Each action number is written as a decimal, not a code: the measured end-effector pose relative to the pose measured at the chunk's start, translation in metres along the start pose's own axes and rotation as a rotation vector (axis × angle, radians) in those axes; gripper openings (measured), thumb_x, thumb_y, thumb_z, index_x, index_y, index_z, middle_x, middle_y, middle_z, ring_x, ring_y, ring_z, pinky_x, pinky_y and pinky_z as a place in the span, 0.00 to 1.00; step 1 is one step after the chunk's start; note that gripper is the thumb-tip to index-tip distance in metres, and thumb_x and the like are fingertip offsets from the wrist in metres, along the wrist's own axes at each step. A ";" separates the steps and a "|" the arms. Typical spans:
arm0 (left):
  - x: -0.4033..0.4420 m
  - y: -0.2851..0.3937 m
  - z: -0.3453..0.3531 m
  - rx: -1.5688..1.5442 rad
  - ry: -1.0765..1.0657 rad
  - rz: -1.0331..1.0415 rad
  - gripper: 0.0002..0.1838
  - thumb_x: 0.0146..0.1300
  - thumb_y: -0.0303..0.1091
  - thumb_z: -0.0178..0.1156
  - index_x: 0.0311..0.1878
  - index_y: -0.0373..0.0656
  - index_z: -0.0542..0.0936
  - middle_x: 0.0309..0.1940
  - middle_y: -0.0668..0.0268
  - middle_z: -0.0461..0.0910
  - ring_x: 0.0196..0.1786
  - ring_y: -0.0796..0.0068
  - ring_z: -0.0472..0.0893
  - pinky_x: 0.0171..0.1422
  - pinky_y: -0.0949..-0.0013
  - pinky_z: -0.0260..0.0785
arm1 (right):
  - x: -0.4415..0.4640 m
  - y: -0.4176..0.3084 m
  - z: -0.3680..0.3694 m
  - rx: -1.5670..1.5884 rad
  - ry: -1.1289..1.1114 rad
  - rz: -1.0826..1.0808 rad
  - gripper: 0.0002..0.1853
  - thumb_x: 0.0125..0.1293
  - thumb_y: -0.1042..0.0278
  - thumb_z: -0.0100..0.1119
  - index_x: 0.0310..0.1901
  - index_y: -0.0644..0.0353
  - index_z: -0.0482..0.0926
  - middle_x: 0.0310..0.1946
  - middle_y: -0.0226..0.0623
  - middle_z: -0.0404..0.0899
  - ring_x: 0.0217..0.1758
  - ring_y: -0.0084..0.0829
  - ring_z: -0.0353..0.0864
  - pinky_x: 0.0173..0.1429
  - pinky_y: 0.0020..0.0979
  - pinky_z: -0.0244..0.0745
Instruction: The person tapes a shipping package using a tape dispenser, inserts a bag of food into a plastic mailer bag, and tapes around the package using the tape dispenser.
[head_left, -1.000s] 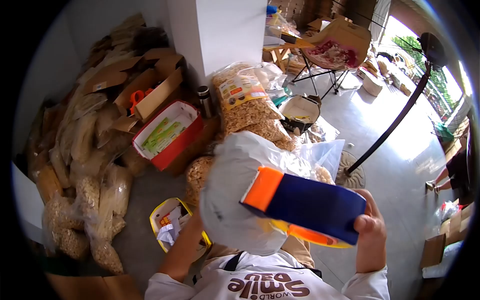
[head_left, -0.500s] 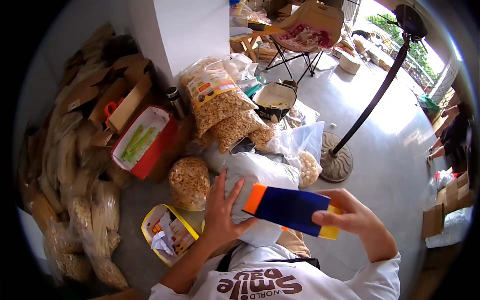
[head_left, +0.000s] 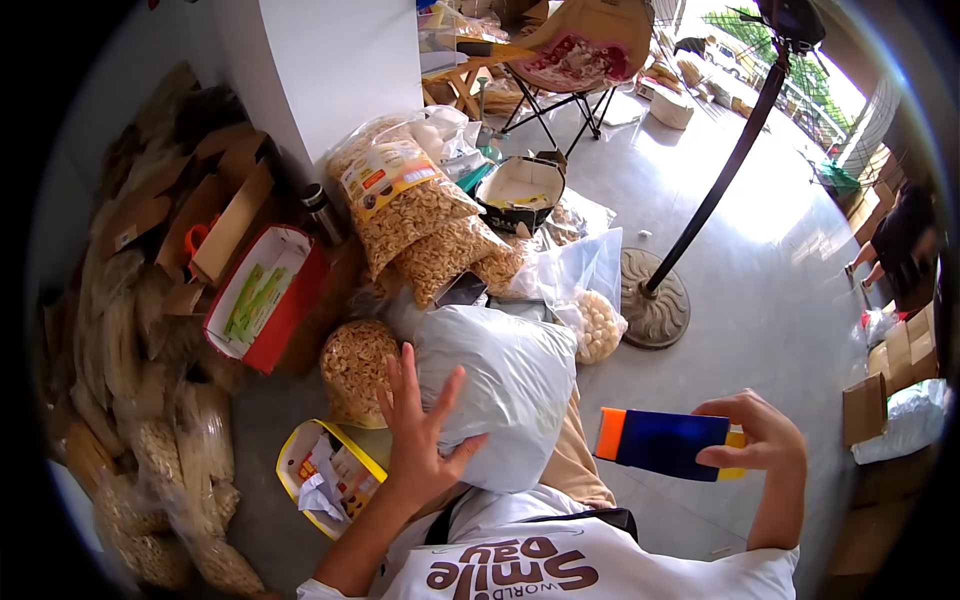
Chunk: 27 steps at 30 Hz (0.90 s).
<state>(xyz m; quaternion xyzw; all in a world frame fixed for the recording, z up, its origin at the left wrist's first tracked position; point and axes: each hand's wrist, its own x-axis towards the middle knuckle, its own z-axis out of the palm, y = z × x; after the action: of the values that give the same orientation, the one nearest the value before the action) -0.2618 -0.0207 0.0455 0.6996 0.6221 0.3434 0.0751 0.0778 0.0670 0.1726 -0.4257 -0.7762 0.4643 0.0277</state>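
A full, pale grey plastic bag (head_left: pixel 505 390) rests against my lap. My left hand (head_left: pixel 425 445) lies on its left side with the fingers spread. Out to the right of the bag, my right hand (head_left: pixel 755 435) grips a dark blue tool (head_left: pixel 672 443) with an orange end and a yellow part, thumb across its right end. The tool is apart from the bag. Just beyond the bag lies a dark phone-like object (head_left: pixel 462 290).
Bags of dried pieces (head_left: pixel 400 215) are stacked ahead, near a clear bag of pale pieces (head_left: pixel 597 330). A red box (head_left: pixel 290 310) and yellow-rimmed basket (head_left: pixel 372 468) sit left. A stand's round base (head_left: pixel 655 300) is right of centre. Another person (head_left: pixel 900 240) is far right.
My right hand has moved the blue tool rightward, away from the bag. My left hand has come into view on the bag with spread fingers. The view has shifted right.
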 end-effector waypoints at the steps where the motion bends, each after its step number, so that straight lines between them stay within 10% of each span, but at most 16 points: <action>1: -0.001 0.004 0.001 0.190 0.047 0.074 0.33 0.51 0.42 0.61 0.63 0.50 0.66 0.68 0.49 0.47 0.70 0.43 0.45 0.66 0.36 0.32 | 0.003 -0.003 0.003 -0.090 -0.002 0.002 0.29 0.48 0.39 0.60 0.35 0.63 0.79 0.22 0.37 0.79 0.22 0.30 0.79 0.29 0.24 0.74; 4: -0.003 0.016 0.012 0.494 -0.142 0.496 0.28 0.47 0.34 0.57 0.57 0.48 0.73 0.67 0.59 0.55 0.71 0.51 0.46 0.68 0.38 0.33 | 0.010 -0.019 0.016 -0.345 0.031 0.043 0.29 0.50 0.39 0.57 0.34 0.64 0.79 0.19 0.40 0.78 0.19 0.34 0.78 0.28 0.27 0.73; 21: 0.011 0.049 0.039 0.558 -0.305 0.367 0.22 0.61 0.42 0.49 0.58 0.50 0.72 0.67 0.67 0.56 0.71 0.50 0.45 0.69 0.40 0.30 | 0.050 -0.003 0.059 -0.891 -0.201 0.146 0.26 0.50 0.43 0.54 0.22 0.64 0.79 0.15 0.44 0.75 0.22 0.42 0.78 0.32 0.38 0.74; 27: 0.012 0.057 0.075 0.717 -0.412 0.545 0.22 0.62 0.42 0.47 0.59 0.49 0.71 0.67 0.64 0.57 0.72 0.56 0.46 0.70 0.44 0.32 | 0.035 0.011 0.043 -0.508 0.295 0.242 0.26 0.50 0.44 0.57 0.23 0.67 0.80 0.14 0.45 0.74 0.18 0.41 0.75 0.28 0.35 0.71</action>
<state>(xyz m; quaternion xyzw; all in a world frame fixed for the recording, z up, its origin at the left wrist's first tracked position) -0.1721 0.0021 0.0243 0.8719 0.4679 -0.0306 -0.1415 0.0438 0.0630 0.1273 -0.5710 -0.7987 0.1888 -0.0226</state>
